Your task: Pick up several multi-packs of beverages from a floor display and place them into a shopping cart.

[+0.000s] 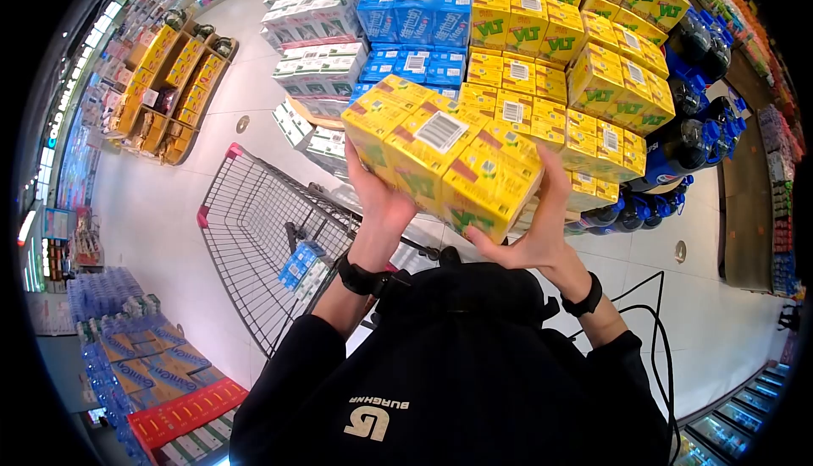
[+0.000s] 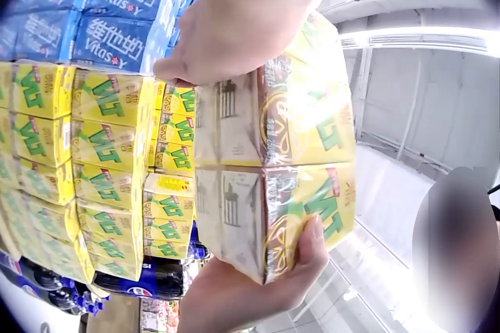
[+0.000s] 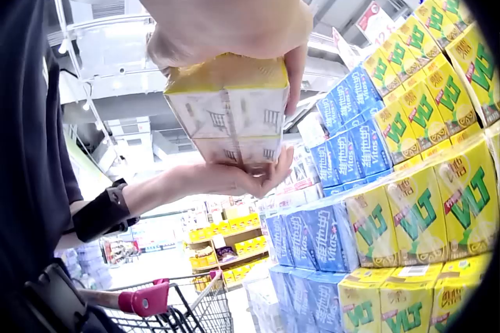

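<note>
Both hands hold up a wrapped yellow VLT drink pack (image 1: 440, 153) in front of the chest. My left hand (image 1: 378, 199) supports its left end, palm beneath, as the right wrist view also shows. My right hand (image 1: 546, 242) grips the other end, with the thumb on the near lower edge and fingers at the far side. In the left wrist view the pack (image 2: 269, 165) stands between the two hands, one above and one below. The stacked yellow packs (image 1: 517, 68) rise just beyond it.
A shopping cart (image 1: 262, 220) at the left holds a blue pack (image 1: 302, 264) and a white one. Blue Vitasoy packs (image 1: 415, 13) and white packs (image 1: 318, 9) stand left of the yellow stack, dark Pepsi bottles (image 1: 677, 148) right. A shelf unit (image 1: 174, 85) stands farther left.
</note>
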{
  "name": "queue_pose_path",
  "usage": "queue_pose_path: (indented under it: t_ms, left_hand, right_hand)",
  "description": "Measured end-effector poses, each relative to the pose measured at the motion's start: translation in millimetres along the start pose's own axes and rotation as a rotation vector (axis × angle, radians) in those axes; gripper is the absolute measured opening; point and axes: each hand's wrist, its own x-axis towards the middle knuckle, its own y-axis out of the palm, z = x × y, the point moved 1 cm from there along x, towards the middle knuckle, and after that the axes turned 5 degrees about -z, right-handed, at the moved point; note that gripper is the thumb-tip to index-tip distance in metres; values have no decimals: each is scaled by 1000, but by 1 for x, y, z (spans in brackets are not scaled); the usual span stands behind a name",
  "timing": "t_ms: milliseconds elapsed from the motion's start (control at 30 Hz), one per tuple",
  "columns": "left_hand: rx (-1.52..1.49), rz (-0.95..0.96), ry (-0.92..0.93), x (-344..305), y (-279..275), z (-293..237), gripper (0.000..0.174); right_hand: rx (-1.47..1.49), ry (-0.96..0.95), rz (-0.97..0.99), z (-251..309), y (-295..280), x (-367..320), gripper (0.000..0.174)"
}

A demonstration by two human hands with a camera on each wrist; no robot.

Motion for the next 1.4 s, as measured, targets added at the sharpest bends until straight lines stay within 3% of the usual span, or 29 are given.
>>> queue_pose_path:
  t_ms: [133, 200, 333, 433, 467, 567, 600, 633, 700, 767, 833, 900, 967, 1067, 1200, 1233, 1267, 1333, 1400]
  left_hand:
    - [-66, 118, 0, 6, -12, 5, 82]
    - [-35, 127, 12, 7, -18, 9, 90]
    - [-161, 291, -73, 16, -28, 17, 90]
    - [-126, 241, -1, 16, -40, 12, 87]
    - [-145, 186, 27, 14, -41, 11, 83]
    - [-319, 392, 6, 11, -42, 4, 89]
    - [-70, 118, 146, 8, -32, 4, 90]
    - [-55, 100, 156, 10, -32, 4, 90]
    - [-22, 66, 172, 13, -31, 4, 90]
    - [-18, 128, 157, 15, -31, 3, 88]
    - [-42, 189, 129, 15, -29, 1, 87]
    - [-37, 201, 127, 15, -25, 0, 87]
    - [-30, 231, 113, 15, -23, 0, 90]
    - [-30, 338, 90, 18, -23, 3, 100]
    - [-32, 438, 48, 6, 9, 3, 91]
    - [-16, 399, 12, 3, 8, 0, 91]
    - [-1, 360, -22, -1, 6, -4, 91]
    - [-22, 301, -89, -10, -1, -13, 93]
    - [-151, 423, -299, -17, -18, -18, 94]
  right_hand:
    - [-32, -184, 21, 1, -1, 6, 111]
    - [-35, -212, 25, 2, 0, 6, 113]
    - [-33, -265, -11, 4, 8, 4, 113]
    - [-28, -35, 105, 6, 6, 0, 122]
    - [-2, 41, 55, 7, 9, -5, 125]
    - [54, 223, -54, 8, 21, -11, 129]
    - [63, 263, -59, 10, 24, -9, 127]
    - [72, 304, -65, 11, 25, -8, 125]
    - [343, 655, 60, 9, 29, -22, 134]
    - [547, 875, 156, 9, 28, -27, 141]
    - [684, 972, 231, 11, 19, -25, 144]
    - [716, 945, 227, 12, 15, -31, 124]
    - [811, 925, 244, 8, 13, -38, 123]
    - [1056, 914, 226, -4, 12, -55, 138]
    - [1125, 987, 79, 8, 10, -42, 121]
    - [1075, 1024, 65, 16, 11, -30, 117]
    - [1044, 975, -63, 14, 15, -32, 95]
    - [1112, 1002, -83, 0, 10, -36, 90]
    - [1081, 1074, -98, -6, 0, -26, 89]
